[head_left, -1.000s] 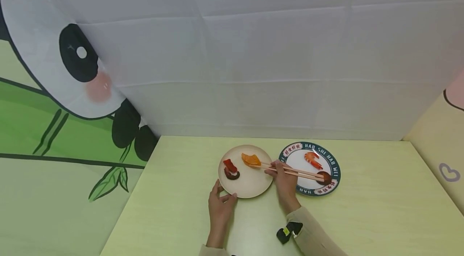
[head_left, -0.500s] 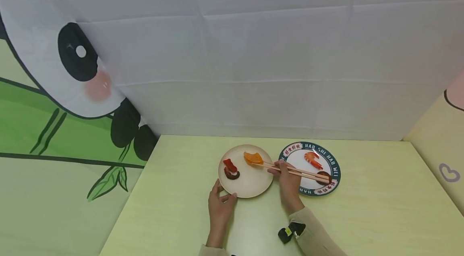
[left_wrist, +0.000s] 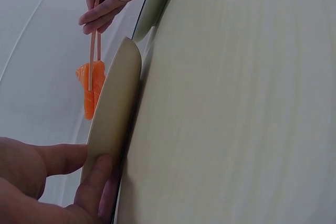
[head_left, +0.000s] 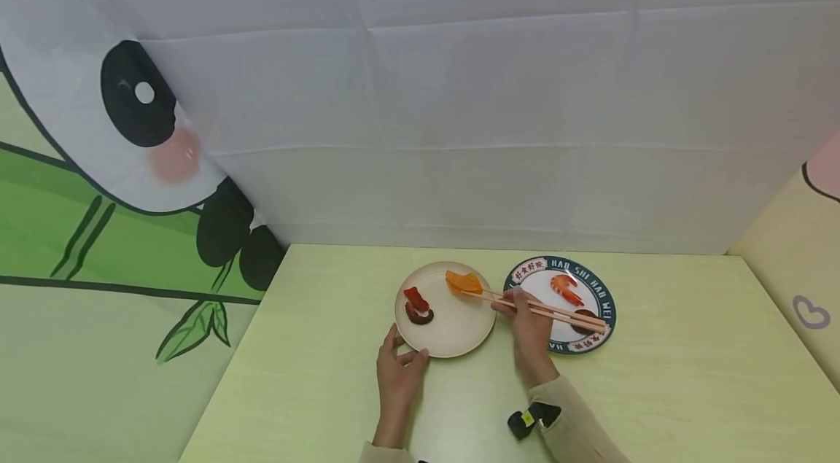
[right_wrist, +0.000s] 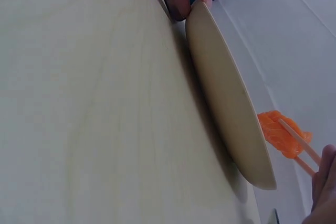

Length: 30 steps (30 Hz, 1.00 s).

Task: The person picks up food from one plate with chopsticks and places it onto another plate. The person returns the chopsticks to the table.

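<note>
My right hand holds a pair of wooden chopsticks, whose tips pinch an orange salmon slice. In the left wrist view the salmon slice hangs over the beige plate, raised above its rim. My left hand grips the near left rim of the beige plate, thumb and fingers at its edge. On that plate lie a red piece and a dark brown curled piece. The right wrist view shows the salmon slice between the chopstick tips.
Right of the beige plate stands a white plate with a dark green lettered rim. It bears a shrimp and a dark brown round piece partly hidden by the chopsticks. A white sheet rises behind the table.
My right hand has moved right, carrying the chopsticks and salmon slice rightward over the beige plate. The left hand and both plates stay in place.
</note>
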{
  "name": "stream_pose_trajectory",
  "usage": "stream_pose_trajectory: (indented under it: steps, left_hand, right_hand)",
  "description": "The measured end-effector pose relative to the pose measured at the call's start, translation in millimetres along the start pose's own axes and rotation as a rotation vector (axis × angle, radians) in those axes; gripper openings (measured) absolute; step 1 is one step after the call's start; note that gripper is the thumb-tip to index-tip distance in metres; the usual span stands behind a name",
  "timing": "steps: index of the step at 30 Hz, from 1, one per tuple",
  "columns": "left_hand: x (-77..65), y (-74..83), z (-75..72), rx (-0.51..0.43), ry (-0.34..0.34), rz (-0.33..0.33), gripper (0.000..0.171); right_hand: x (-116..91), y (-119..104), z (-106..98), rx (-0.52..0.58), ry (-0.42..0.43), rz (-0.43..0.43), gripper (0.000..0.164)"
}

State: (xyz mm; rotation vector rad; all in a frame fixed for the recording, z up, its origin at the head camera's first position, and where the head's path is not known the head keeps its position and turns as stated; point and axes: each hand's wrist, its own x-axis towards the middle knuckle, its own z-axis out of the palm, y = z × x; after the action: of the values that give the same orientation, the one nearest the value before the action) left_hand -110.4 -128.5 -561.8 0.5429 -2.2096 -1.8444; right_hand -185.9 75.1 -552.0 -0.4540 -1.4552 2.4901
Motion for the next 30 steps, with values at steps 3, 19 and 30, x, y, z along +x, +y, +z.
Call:
stream_pose_trajectory:
  steps: [3, 19, 30]
  left_hand:
    - [-0.4, 0.2, -0.3, -0.004, -0.003, -0.003, 0.082]
    - [-1.1, 1.6, -0.7, 0.004, 0.001, -0.007, 0.082]
    - [-0.4, 1.7, -1.4, 0.02, 0.005, -0.005, 0.081]
  right_hand:
    - [-1, -3, -1, 0.025, 0.001, -0.006, 0.03]
    - [-2, -14, -12, -0.016, 0.017, 0.005, 0.029]
    - [-6, -20, -13, -0.009, 0.011, -0.025, 0.025]
